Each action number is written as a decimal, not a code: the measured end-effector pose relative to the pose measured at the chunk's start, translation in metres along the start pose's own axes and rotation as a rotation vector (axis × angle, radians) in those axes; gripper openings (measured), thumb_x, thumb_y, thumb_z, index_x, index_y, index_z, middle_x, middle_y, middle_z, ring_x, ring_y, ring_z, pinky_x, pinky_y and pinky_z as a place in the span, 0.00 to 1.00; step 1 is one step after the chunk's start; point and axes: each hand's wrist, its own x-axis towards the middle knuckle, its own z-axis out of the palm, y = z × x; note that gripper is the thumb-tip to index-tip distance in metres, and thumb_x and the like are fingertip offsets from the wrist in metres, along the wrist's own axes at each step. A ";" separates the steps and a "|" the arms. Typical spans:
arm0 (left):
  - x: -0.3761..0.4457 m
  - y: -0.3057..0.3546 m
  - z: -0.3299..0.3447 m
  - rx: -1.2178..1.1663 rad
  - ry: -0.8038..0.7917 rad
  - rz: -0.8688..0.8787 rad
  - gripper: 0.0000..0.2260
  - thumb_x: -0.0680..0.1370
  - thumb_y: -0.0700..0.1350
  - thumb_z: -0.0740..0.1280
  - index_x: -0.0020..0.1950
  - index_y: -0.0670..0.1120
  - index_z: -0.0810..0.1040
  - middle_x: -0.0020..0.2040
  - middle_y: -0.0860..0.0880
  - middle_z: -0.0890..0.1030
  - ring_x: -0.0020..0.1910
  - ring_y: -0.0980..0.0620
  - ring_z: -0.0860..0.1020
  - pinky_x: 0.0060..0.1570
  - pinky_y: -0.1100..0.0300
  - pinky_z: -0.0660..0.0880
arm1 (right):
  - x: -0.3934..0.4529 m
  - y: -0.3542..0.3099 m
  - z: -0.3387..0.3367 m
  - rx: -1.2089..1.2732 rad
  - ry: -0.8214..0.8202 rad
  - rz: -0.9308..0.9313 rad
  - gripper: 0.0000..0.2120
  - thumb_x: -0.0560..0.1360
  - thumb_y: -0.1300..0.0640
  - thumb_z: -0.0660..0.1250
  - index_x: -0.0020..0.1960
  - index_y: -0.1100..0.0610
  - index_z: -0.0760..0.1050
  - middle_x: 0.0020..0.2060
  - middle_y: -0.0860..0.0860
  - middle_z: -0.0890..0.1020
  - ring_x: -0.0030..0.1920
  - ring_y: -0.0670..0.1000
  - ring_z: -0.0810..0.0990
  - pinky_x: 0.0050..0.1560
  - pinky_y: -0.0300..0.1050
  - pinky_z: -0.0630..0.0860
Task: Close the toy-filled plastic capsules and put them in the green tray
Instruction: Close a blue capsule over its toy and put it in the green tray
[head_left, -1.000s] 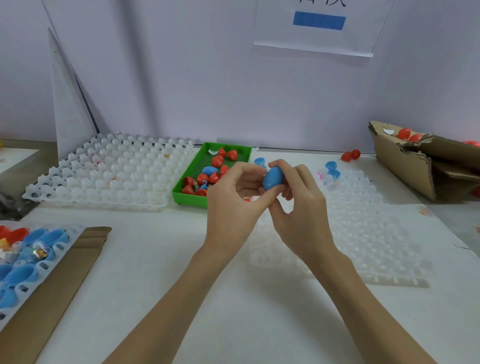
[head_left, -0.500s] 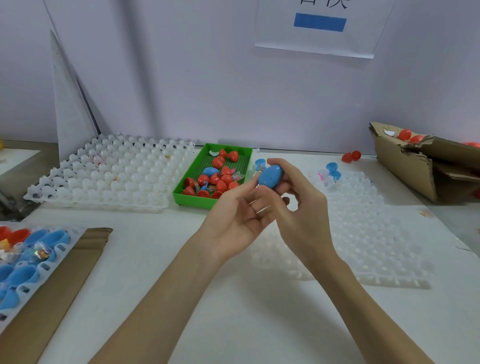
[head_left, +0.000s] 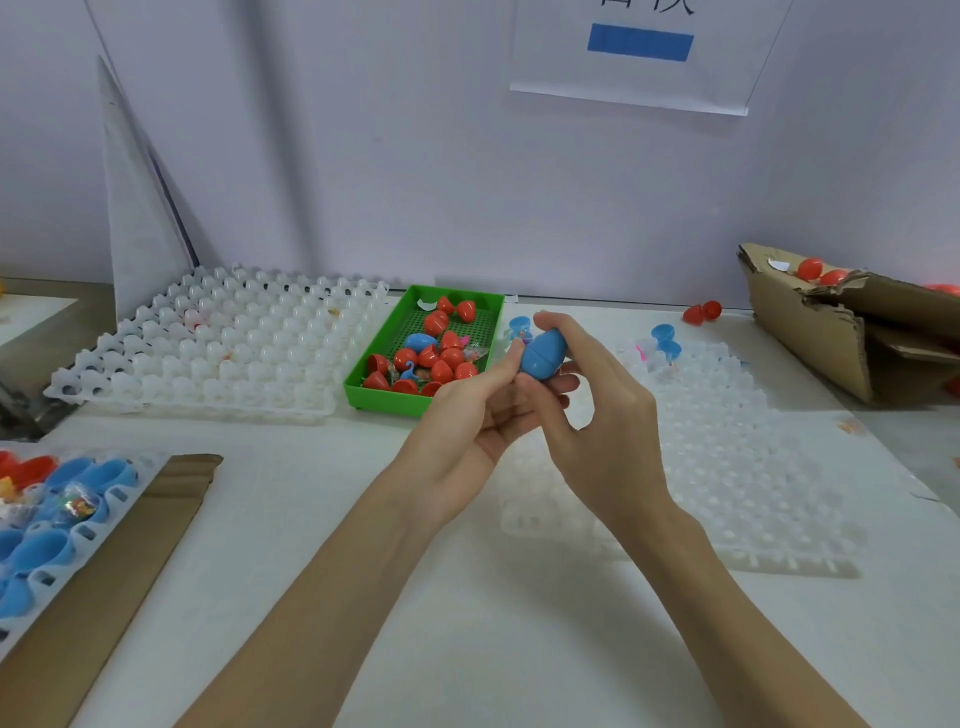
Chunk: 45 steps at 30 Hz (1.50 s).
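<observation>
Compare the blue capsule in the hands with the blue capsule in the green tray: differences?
The held blue capsule is up off the table, pinched by the right hand with the left hand touching it; the tray's blue capsule lies in the green tray among red capsules. The held one shows whole, with a visible seam; the tray one is partly hidden. Both are blue, egg-shaped and look closed.

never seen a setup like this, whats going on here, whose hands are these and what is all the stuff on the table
No machine here: a person wears a camera on the head, looking down at their own two bare hands. The right hand holds a closed blue capsule in its fingers; the left hand lies open beside it, fingertips touching. Behind them is a green tray with mostly red capsules. White dimpled racks lie on both sides, a rack of open blue capsule halves is at near left, and a torn cardboard box is at far right.
</observation>
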 end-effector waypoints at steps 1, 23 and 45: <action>0.000 0.000 0.001 -0.036 -0.014 -0.022 0.15 0.77 0.52 0.70 0.52 0.44 0.90 0.53 0.40 0.87 0.51 0.49 0.87 0.50 0.61 0.83 | 0.000 0.000 -0.001 0.001 0.004 0.000 0.21 0.77 0.62 0.72 0.69 0.62 0.75 0.57 0.52 0.82 0.51 0.42 0.78 0.56 0.26 0.69; -0.001 -0.002 -0.005 -0.017 -0.156 -0.041 0.13 0.84 0.47 0.65 0.58 0.43 0.88 0.51 0.45 0.88 0.58 0.50 0.85 0.61 0.58 0.80 | 0.006 0.004 -0.009 -0.023 -0.145 0.018 0.17 0.78 0.69 0.66 0.66 0.61 0.75 0.49 0.52 0.80 0.44 0.50 0.78 0.47 0.47 0.78; -0.002 -0.002 0.002 -0.129 -0.143 -0.145 0.14 0.81 0.49 0.71 0.61 0.42 0.86 0.62 0.42 0.85 0.61 0.45 0.85 0.52 0.57 0.82 | 0.007 -0.004 -0.014 0.018 -0.109 0.114 0.14 0.76 0.68 0.69 0.61 0.59 0.79 0.41 0.47 0.79 0.41 0.42 0.76 0.42 0.27 0.69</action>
